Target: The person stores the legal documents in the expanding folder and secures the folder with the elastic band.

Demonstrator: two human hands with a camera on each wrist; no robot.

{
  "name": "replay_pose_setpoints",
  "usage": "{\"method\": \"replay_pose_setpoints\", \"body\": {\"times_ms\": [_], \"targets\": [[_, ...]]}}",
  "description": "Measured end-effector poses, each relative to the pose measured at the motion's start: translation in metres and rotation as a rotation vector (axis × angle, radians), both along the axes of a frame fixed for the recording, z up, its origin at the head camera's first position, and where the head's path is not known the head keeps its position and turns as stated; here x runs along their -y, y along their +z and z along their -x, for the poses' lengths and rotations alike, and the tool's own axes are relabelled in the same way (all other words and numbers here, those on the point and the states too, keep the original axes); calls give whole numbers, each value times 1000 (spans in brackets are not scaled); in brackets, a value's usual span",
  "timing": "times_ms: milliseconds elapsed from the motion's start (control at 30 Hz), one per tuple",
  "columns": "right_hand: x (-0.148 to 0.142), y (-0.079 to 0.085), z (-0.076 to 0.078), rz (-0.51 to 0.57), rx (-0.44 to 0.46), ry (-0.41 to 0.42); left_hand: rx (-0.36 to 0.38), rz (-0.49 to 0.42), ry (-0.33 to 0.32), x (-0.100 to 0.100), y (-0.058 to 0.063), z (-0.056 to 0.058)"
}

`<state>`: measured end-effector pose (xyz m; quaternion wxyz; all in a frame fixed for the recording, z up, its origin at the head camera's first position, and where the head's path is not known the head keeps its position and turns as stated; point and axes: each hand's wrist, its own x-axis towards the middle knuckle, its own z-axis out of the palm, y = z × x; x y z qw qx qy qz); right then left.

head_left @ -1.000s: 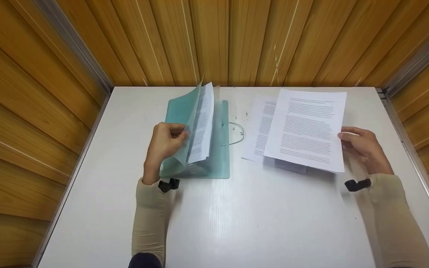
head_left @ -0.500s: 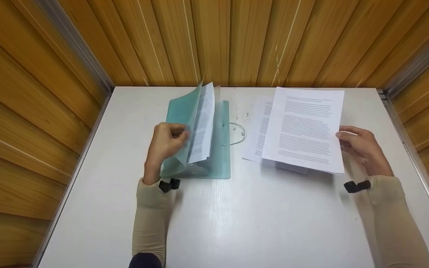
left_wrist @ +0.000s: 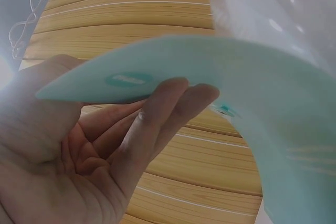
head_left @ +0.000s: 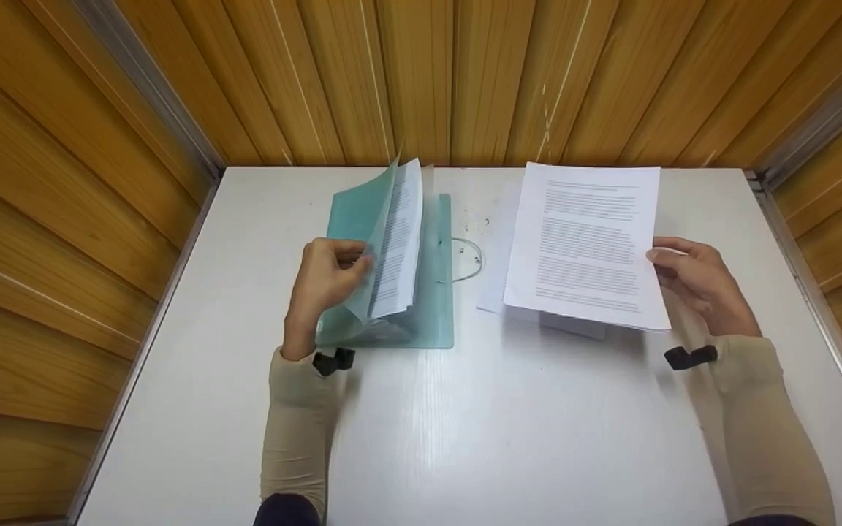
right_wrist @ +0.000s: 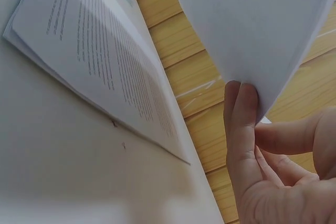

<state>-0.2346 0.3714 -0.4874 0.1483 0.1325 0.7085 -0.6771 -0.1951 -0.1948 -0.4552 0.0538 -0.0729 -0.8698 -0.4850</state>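
On the white table [head_left: 509, 438] we have a green folder [head_left: 432, 321]; to its right, printed sheets [head_left: 585, 241] hang above a flat paper stack [right_wrist: 100, 51]. Our left hand [head_left: 326, 274] grips the folder's lifted cover [head_left: 357, 201], and our right hand's [head_left: 699, 274] grip pinches the held sheets' edge. A thin curved strip [head_left: 481, 257] lies at the folder's right edge.
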Motion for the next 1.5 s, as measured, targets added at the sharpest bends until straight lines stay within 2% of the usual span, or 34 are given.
{"method": "replay_pose_setpoints", "body": {"times_ms": [300, 600, 1033, 1300, 1500], "targets": [[10, 5, 4, 51, 1, 4, 0, 5, -1, -2, 0, -1], [23, 9, 5, 78, -62, 23, -9, 0, -8, -3, 2, 1], [45, 12, 11, 67, -69, 50, -5, -2, -6, -1, 2, -1], [59, 13, 15, 10, -68, 62, 4, 5, 5, -2, 2, -2], [68, 11, 18, 91, -76, 75, 1, 7, 6, -2, 2, -1]]}}
